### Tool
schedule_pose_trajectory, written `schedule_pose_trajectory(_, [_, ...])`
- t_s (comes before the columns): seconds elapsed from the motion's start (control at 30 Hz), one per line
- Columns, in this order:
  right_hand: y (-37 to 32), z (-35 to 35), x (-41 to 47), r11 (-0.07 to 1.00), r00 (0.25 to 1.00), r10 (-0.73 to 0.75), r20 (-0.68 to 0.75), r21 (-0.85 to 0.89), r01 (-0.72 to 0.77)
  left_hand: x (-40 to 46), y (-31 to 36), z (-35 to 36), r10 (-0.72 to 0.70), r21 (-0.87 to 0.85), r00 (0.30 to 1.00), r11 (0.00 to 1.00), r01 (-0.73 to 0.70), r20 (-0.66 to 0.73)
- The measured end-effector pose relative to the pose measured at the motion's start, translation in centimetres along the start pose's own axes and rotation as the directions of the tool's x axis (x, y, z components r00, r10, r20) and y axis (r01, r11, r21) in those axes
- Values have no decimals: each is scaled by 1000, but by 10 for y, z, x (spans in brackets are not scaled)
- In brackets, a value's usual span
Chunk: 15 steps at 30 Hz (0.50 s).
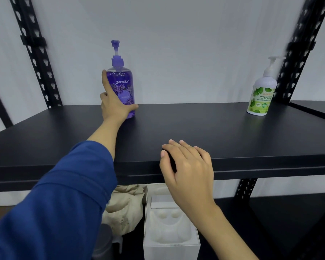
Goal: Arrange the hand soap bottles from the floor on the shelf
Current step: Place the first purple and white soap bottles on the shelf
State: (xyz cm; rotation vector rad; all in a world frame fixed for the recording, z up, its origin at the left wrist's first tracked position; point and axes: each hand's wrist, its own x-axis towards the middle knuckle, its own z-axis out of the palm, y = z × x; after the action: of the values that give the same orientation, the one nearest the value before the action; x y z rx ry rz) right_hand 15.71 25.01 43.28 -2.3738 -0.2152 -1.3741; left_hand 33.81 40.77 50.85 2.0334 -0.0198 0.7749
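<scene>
purple soap bottle (122, 85) upright on shelf (204, 132), pump up at 12 | left hand (115, 106) gripping it | right hand (186, 166) loose on shelf's front edge | green bottle (261, 96) upright, way off at 3

A single wide-angle head view looks forward and slightly down from close range onto the flat black metal shelf board (233, 132), facing the pale wall behind it. The board's front edge crosses from 9 to 3 o'clock; lower shelves show toward 6 o'clock.
</scene>
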Motion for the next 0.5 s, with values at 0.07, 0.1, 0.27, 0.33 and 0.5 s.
schedule_pose_trajectory(0.07, [0,1,0,1000,1000,-1,-5,-1,0,2,-1,-1,9,7,1000,1000,-9,-1])
schedule_pose_trajectory(0.1, [1,1,0,1000,1000,-1,-6,0,1,3,-1,-2,11,1,1000,1000,-11,6])
schedule_pose_trajectory(0.27, [2,0,-1,1000,1000,-8,1,7,8,9,-8,-10,10,-128,991,992,7,135])
schedule_pose_trajectory(0.33, [2,-1,-1,1000,1000,-14,6,7,14,11,-13,-15,10,-182,976,983,30,217])
schedule_pose_trajectory(0.5, [4,0,-1,1000,1000,-22,17,3,22,13,-13,-21,30,-230,957,972,40,290])
